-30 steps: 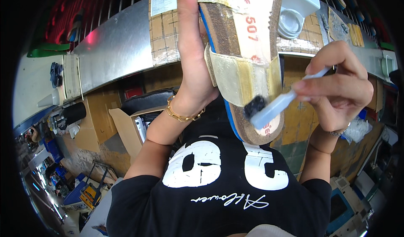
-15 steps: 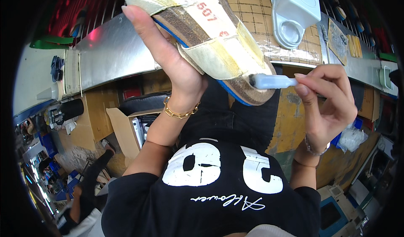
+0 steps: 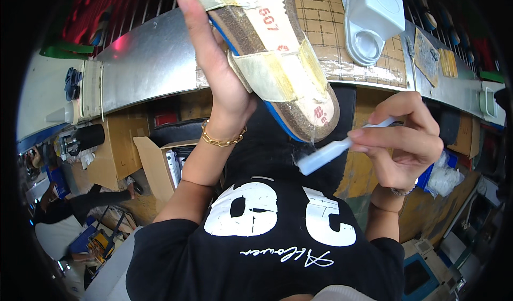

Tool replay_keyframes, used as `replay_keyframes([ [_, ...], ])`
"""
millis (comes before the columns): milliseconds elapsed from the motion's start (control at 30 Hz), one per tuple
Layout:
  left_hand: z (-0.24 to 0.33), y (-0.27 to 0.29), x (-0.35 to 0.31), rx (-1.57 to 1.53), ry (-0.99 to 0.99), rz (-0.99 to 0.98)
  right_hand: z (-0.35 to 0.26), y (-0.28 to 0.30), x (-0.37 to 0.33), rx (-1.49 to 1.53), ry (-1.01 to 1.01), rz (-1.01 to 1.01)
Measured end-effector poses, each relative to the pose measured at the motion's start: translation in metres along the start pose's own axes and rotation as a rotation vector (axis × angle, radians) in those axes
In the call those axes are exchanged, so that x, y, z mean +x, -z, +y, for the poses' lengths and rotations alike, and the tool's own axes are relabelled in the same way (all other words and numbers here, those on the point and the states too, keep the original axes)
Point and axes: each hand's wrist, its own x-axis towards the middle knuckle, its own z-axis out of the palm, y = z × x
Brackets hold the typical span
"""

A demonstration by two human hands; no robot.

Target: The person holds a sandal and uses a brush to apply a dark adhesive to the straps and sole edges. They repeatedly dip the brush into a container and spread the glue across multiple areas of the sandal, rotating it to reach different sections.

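My left hand (image 3: 227,79) is closed around the side of a sandal (image 3: 288,79), held above the bench edge with its underside up. That underside has a white board with red print, pale straps folded over it with yellowish glue-like stains, a brown cork-like rim and a blue edge. My right hand (image 3: 409,140) pinches the pale blue handle of a brush (image 3: 328,155). The brush's broad head sits just below the sandal's rounded end, apart from it. A faint thin strand shows between them. The bristles are hard to make out against the dark clothing.
Beyond the sandal runs a metal bench (image 3: 155,60) with a cardboard sheet (image 3: 320,20) on it. A white plastic pot (image 3: 374,12) stands there, beside a stained flat plate (image 3: 426,58). An open cardboard box (image 3: 155,164) is at left, and another person (image 3: 80,205) is farther left.
The brush has come off the sandal's underside, moved down toward me and tilted. My left hand has shifted and turned the sandal slightly, baring red print at its rounded end.
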Motion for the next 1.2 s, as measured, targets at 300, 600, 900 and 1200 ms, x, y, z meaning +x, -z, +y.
replay_keyframes([
  [300, -0.004, 0.008, 0.008, -0.443, 0.361, -0.311, 0.010, 0.005, 0.002, 0.081, -0.113, -0.057],
  [600, -0.009, -0.004, 0.012, -0.400, 0.532, -0.350, 0.024, 0.006, 0.004, 0.269, -0.075, -0.195],
  [900, -0.018, -0.014, 0.015, -0.366, 0.606, -0.370, 0.038, 0.010, -0.003, 0.325, -0.106, -0.205],
  [1200, -0.019, -0.011, 0.015, -0.355, 0.638, -0.365, 0.015, -0.001, -0.001, 0.225, -0.186, -0.129],
])
